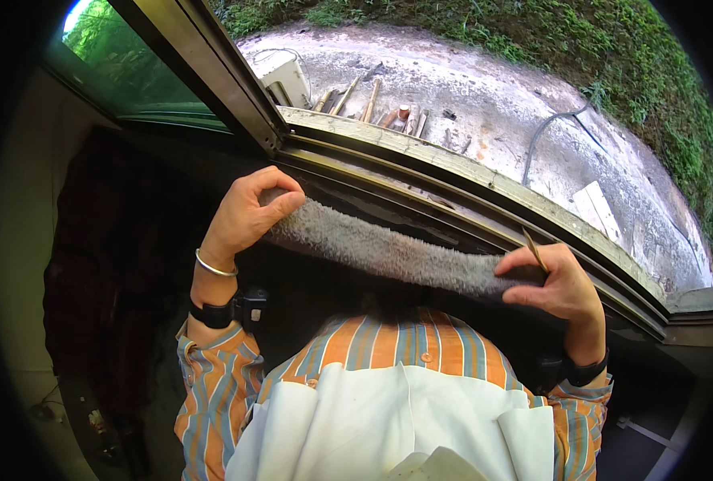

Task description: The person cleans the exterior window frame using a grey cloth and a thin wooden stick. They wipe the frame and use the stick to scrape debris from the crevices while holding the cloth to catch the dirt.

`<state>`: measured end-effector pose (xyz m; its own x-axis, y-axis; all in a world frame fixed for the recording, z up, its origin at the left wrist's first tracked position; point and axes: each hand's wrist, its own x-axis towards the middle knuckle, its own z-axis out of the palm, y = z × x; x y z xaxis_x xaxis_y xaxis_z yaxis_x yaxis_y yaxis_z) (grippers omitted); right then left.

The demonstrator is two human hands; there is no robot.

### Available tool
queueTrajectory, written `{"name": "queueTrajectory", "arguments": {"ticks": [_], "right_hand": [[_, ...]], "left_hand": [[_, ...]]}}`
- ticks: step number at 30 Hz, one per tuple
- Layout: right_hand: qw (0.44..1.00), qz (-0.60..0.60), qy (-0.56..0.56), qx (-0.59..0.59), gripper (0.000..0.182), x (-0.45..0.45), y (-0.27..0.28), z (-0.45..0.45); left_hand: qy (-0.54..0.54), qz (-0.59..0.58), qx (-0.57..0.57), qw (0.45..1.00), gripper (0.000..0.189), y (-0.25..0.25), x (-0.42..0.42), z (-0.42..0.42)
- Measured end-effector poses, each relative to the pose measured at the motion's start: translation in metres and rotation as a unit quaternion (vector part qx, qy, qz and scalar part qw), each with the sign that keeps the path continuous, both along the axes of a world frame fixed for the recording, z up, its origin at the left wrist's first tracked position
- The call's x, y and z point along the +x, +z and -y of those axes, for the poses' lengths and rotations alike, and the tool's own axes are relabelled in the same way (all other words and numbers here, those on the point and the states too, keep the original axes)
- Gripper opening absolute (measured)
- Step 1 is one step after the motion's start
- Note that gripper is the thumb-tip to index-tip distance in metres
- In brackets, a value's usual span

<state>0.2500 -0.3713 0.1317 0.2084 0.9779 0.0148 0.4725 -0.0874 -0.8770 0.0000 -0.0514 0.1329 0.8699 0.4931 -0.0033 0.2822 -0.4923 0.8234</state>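
Observation:
A grey, fluffy strip of cloth (pixel 392 249) is stretched between my two hands, sagging slightly in the middle. Its left end is pinched between the thumb and fingers of my left hand (pixel 248 210). My right hand (pixel 558 285) grips the other end, with the thumb below and the fingers above. A thin, pointed brown piece (pixel 533 249), perhaps a dry leaf or sliver, sticks up at the right fingers; how it is held is unclear. Just beyond the cloth runs the metal sliding track (pixel 404 189) of an open window.
A window frame upright (pixel 212 66) and green-tinted glass pane (pixel 146 78) stand at left. Outside, beyond the sill (pixel 453 159), are sticks (pixel 371 99), a white box (pixel 283 75), a dark hose (pixel 540 135) and a white board (pixel 596 210). A pale apron (pixel 392 421) covers my front.

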Motion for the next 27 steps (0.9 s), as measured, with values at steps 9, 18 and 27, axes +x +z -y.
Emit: {"name": "queueTrajectory", "arguments": {"ticks": [9, 18, 27], "right_hand": [[0.981, 0.124, -0.112, 0.096, 0.015, 0.011, -0.017, -0.079], [0.934, 0.334, -0.101, 0.078, 0.016, 0.011, -0.066, -0.132], [0.928, 0.352, -0.072, 0.099, 0.012, -0.001, -0.06, -0.118]], "left_hand": [[0.027, 0.002, 0.263, 0.964, 0.014, 0.011, 0.024, -0.058], [0.127, -0.01, 0.557, 0.821, 0.009, -0.073, 0.045, -0.021], [0.181, 0.031, 0.552, 0.813, 0.027, -0.096, 0.056, -0.014]]}}
